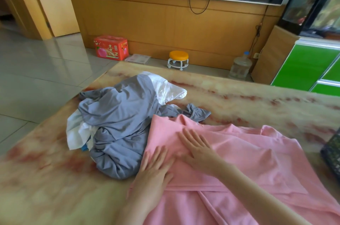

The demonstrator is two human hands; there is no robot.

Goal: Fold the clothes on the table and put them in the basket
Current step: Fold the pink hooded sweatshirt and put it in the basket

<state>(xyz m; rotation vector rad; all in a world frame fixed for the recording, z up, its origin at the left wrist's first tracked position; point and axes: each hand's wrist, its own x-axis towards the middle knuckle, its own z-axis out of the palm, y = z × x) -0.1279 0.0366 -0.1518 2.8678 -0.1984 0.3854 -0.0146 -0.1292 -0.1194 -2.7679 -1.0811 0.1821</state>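
Observation:
A pink garment point(257, 160) lies spread over the near right part of the marble table point(46, 178). My left hand point(152, 171) lies flat on its left edge, fingers straight. My right hand point(196, 147) presses flat on the pink cloth just beyond, fingers pointing up and left. To the left of the pink garment sits a crumpled grey-blue garment point(117, 114), heaped over a white garment point(169, 88) that shows behind it and at its left side. A dark basket point(333, 149) is cut off at the right edge.
Beyond the table are a tiled floor, a red carton point(111, 47), a small orange stool point(178, 59) on wheels, a water jug point(240, 65) and a green cabinet point(309, 64). A television hangs on the wood-panelled wall.

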